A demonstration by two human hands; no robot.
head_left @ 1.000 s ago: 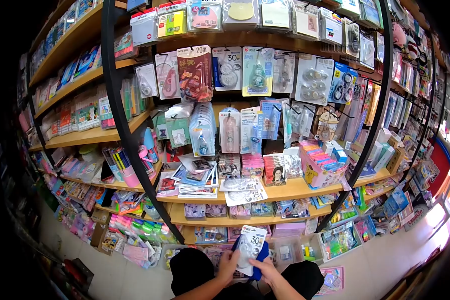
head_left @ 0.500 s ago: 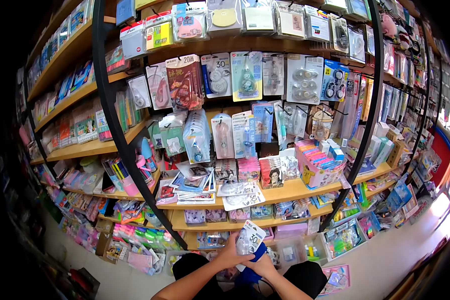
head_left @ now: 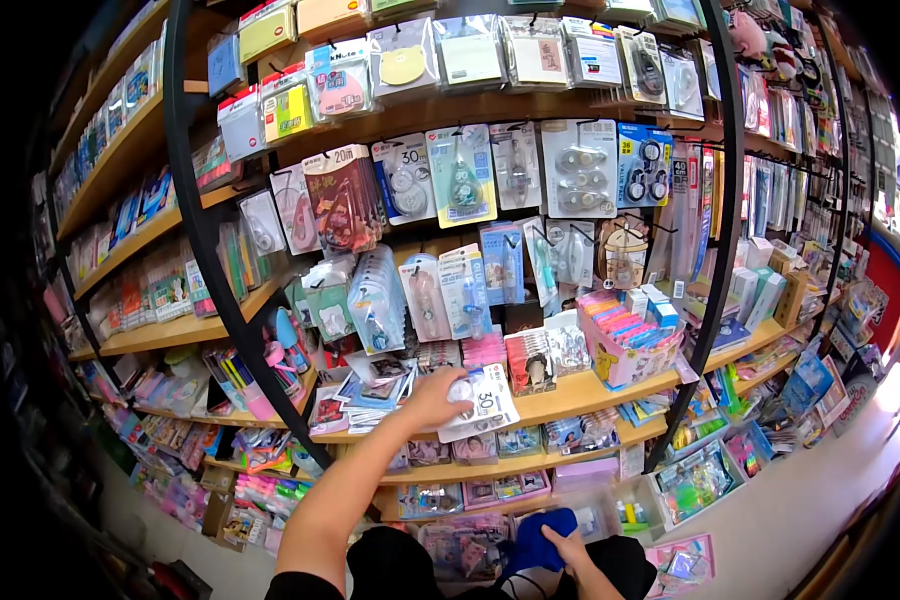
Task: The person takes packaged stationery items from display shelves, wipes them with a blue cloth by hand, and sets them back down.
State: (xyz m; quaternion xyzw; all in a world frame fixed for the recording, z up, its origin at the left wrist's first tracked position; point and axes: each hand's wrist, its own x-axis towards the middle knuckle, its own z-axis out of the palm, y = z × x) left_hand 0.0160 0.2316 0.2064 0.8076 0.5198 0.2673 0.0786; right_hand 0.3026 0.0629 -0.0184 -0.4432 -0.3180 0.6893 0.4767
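Observation:
My left hand (head_left: pixel 436 402) reaches to the edge of the wooden shelf, its fingers closed on a carded correction tape pack (head_left: pixel 490 398) printed 30m. The pack lies over other white-carded packs at the shelf's front. Just left of the hand is a pile of flat cards and packets (head_left: pixel 365 395). Low, above my lap, my right hand (head_left: pixel 572 552) grips a bunched blue cloth (head_left: pixel 540 540). Part of the cloth is hidden behind its fingers.
Blister packs (head_left: pixel 462 180) hang on hooks above the shelf. A pink box (head_left: pixel 625 350) of small packets stands right of small boxed items (head_left: pixel 530 360). A black upright post (head_left: pixel 210 250) rises at left. Clear bins (head_left: pixel 690 480) sit low at right.
My left hand has moved from my lap up to the shelf with the correction tape pack. My right hand stays low with the blue cloth and has shifted slightly right and down.

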